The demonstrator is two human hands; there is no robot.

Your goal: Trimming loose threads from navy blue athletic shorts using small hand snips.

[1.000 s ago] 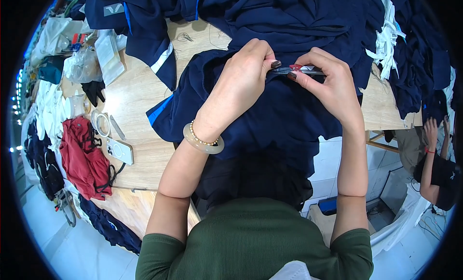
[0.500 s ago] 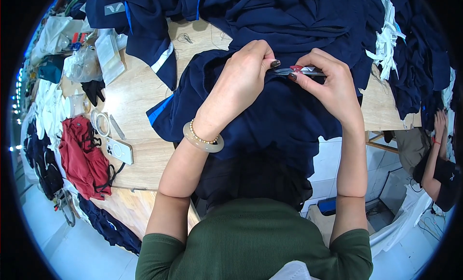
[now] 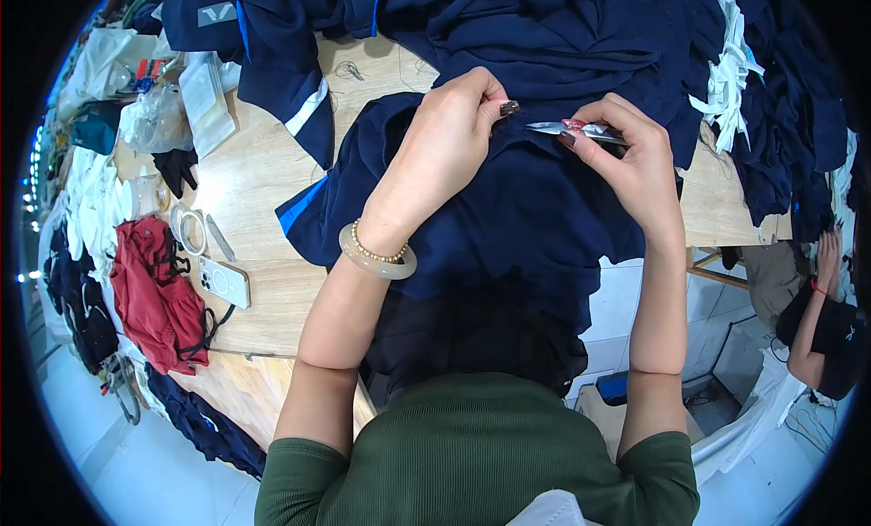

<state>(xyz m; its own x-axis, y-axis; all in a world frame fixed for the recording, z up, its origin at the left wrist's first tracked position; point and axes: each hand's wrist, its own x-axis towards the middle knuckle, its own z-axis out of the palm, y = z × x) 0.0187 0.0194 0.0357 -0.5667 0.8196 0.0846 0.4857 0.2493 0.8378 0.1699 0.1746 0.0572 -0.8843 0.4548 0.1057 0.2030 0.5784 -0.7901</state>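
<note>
A navy garment (image 3: 508, 218) lies bunched in front of me and hangs over the near table edge. Over its upper part my left hand (image 3: 449, 131) is closed in a pinch, thumb against finger. Whatever sits between those fingertips is too small to make out. My right hand (image 3: 631, 154) grips a pair of thread snips (image 3: 549, 127) with metal blades and a red part. The blade tips point left toward my left fingertips, a short gap apart from them, just above the cloth.
More navy garments (image 3: 544, 27) fill the far side of the table (image 3: 272, 254). At left lie a phone (image 3: 224, 282), a tape roll (image 3: 190, 232), a red garment (image 3: 154, 295) and plastic bags (image 3: 159, 122). White strips (image 3: 726, 77) lie right. A person's arm (image 3: 817, 299) shows far right.
My left hand has shifted slightly up and left. The right hand with the snips has moved a little right, so the gap between the blade tips and my left fingertips is wider.
</note>
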